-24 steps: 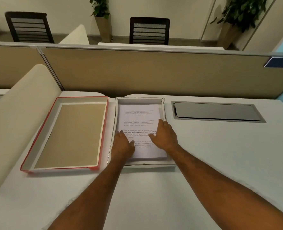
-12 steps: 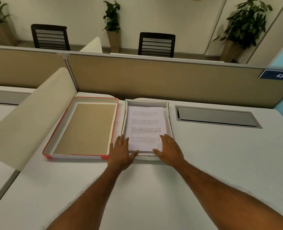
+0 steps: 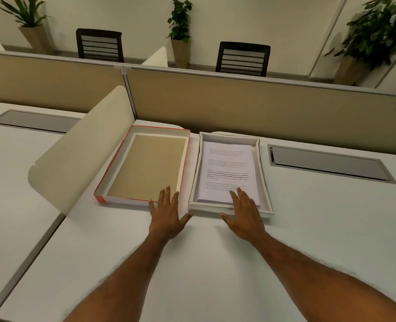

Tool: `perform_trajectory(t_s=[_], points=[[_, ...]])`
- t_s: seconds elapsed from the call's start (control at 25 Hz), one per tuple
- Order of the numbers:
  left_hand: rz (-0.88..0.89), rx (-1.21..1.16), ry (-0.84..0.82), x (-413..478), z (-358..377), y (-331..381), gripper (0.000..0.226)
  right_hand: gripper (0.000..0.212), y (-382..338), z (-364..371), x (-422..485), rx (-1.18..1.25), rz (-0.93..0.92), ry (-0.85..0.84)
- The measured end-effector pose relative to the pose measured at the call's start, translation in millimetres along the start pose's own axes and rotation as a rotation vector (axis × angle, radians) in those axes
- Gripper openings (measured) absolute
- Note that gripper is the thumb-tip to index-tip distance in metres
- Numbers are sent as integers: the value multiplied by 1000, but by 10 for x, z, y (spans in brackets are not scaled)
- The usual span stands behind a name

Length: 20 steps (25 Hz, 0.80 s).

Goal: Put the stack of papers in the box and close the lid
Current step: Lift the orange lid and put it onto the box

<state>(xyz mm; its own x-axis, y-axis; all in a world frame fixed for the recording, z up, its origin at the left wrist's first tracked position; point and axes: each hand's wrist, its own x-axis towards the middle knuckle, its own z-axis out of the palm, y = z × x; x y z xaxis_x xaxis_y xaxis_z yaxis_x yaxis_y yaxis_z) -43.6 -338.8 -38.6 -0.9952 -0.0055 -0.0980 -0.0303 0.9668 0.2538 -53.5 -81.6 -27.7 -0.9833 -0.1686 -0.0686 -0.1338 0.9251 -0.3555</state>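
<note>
White desk (image 3: 215,263) across the whole foreground, backed by a tan partition (image 3: 250,103) along its far edge. Beyond the partition, 2 dark chairs (image 3: 243,58) and 3 potted plants (image 3: 180,31) against a pale wall. Cream curved divider (image 3: 81,156) standing on the desk's left side, tilted across the view. Grey cable hatch (image 3: 327,162) set flush into the desk at right, well apart from the hands. Red-edged lid (image 3: 146,166) lying upside down at centre left, brown inside facing up, just beside the box. White box (image 3: 265,182) to its right, open, near wall close to the desk's middle. Stack of papers (image 3: 227,170) lying flat inside the box, printed side up, near edge touching or almost touching the near wall. Left hand (image 3: 166,214) spread flat, palm down, fingers released and gripping nothing, fingertips over the lid's near right corner, thumb pointing toward the box. Right hand (image 3: 244,214) likewise open and empty, palm down, fingertips reaching over the box's near wall onto the near edge of the papers; contact with the sheets not clear. Both forearms bare, stretched out from the bottom of the view.
</note>
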Motion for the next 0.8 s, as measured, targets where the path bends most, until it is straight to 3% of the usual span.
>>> perform_trajectory(t_s=[0.2,0.6,0.8], points=[[-89,0,35,75,-200,-378,95,85,-568,70,263,11,-129,-12],[-265,-136,92,286,-396,-1007,106,86,-1445,189,732,62,-212,-126],[-296,-167,216,124,-318,-1216,109,70,-1651,403,757,7,-244,-266]])
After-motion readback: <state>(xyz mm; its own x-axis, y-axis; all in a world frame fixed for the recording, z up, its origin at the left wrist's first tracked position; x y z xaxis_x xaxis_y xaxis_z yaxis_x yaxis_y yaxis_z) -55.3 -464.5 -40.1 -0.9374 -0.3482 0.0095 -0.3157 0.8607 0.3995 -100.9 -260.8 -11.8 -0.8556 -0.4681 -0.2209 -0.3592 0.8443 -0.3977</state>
